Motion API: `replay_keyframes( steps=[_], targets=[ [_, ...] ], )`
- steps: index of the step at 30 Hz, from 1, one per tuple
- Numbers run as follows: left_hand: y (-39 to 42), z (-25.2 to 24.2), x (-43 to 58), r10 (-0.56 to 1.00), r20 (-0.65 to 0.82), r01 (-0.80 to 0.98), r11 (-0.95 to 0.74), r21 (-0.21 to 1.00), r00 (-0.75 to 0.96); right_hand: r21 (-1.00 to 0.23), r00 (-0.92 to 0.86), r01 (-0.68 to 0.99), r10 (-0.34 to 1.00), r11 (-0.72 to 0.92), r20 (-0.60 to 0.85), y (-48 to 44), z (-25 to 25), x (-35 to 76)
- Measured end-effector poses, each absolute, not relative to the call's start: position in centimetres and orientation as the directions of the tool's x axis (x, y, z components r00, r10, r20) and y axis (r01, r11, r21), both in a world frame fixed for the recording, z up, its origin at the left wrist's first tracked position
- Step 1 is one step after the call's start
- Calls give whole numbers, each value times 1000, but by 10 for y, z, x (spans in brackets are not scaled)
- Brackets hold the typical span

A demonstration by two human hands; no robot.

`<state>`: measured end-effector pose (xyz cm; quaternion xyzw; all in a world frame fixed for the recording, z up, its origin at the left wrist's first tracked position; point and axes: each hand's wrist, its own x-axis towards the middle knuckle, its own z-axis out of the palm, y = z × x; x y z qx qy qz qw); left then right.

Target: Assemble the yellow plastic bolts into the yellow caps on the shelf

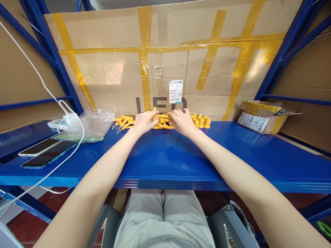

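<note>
Both my arms reach across the blue shelf (165, 155) to a row of small yellow plastic pieces at its back edge. My left hand (145, 121) is closed around a yellow piece (154, 116) whose end sticks out above my fingers. My right hand (182, 120) has its fingers curled over the middle heap of yellow pieces (163, 123), pinching one of them. More yellow pieces with small key chains (123, 122) lie to the left of my left hand, and several upright ones (201, 121) stand to the right of my right hand.
A taped cardboard sheet (165, 62) closes the back of the shelf. At the left lie a crumpled clear plastic bag (95, 121), two phones (43, 152), and a white charger with its cable (67, 119). A small open cardboard box (261, 117) sits at the right. Blue rack posts stand on both sides.
</note>
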<state>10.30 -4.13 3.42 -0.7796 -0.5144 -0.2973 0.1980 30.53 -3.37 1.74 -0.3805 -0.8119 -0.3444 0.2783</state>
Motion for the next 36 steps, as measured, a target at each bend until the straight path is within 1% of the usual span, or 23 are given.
replay_keyframes(
  steps=[4, 9, 14, 20, 24, 28, 32, 36],
  targets=[
    [-41, 35, 104, 682, 667, 921, -389, -17, 300, 339, -546, 821, 460, 459, 700, -36, 19, 305],
    [-41, 35, 106, 704, 655, 940, -340, -27, 274, 328, -530, 830, 458, 451, 714, -36, 20, 305],
    [-42, 37, 107, 710, 652, 943, -332, -24, 267, 307, -524, 834, 483, 459, 702, -36, 19, 305],
    [-46, 40, 103, 735, 622, 945, -326, -24, 269, 323, -574, 789, 438, 523, 692, -35, 15, 305],
    [-45, 40, 101, 750, 613, 950, -311, -7, 250, 329, -593, 774, 438, 541, 676, -34, 13, 304],
    [-43, 39, 101, 751, 607, 950, -313, -17, 258, 360, -607, 771, 434, 526, 666, -36, 14, 304],
    [-42, 39, 101, 754, 598, 949, -314, -38, 273, 362, -585, 793, 448, 490, 676, -39, 17, 303],
    [-44, 40, 102, 765, 581, 947, -321, -27, 276, 373, -567, 815, 473, 444, 675, -40, 18, 301]
  ],
)
